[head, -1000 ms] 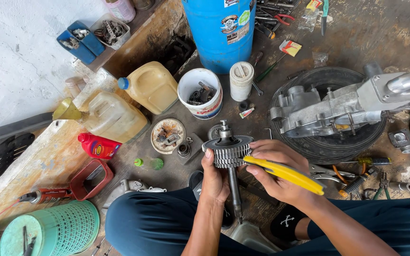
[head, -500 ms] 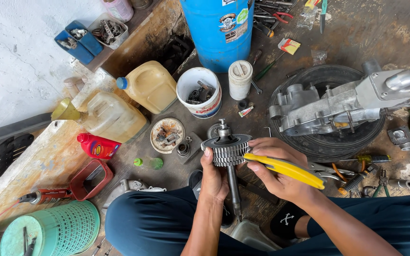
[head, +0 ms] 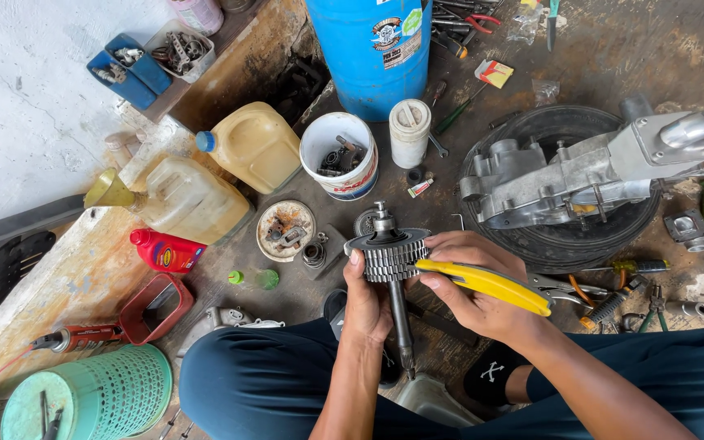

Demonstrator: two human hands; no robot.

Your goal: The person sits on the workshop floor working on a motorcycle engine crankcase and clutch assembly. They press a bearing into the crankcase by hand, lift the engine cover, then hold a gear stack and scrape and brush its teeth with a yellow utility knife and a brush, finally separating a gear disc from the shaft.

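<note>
A steel gear shaft (head: 390, 262) stands upright over my lap, its stacked gears near the top and its splined end pointing down. My left hand (head: 367, 300) grips it just under the gears, thumb against the teeth. My right hand (head: 476, 287) holds yellow-handled pliers (head: 486, 283), whose nose is at the right side of the gear stack. I sit on the floor in dark blue trousers.
An aluminium engine casing (head: 568, 175) lies on a black tyre (head: 564, 236) to the right. Behind are a blue drum (head: 370, 49), a white bucket of parts (head: 339, 156), two yellowish jugs (head: 250, 147), a red bottle (head: 165, 250) and a green basket (head: 91, 395). Hand tools (head: 625, 297) lie at right.
</note>
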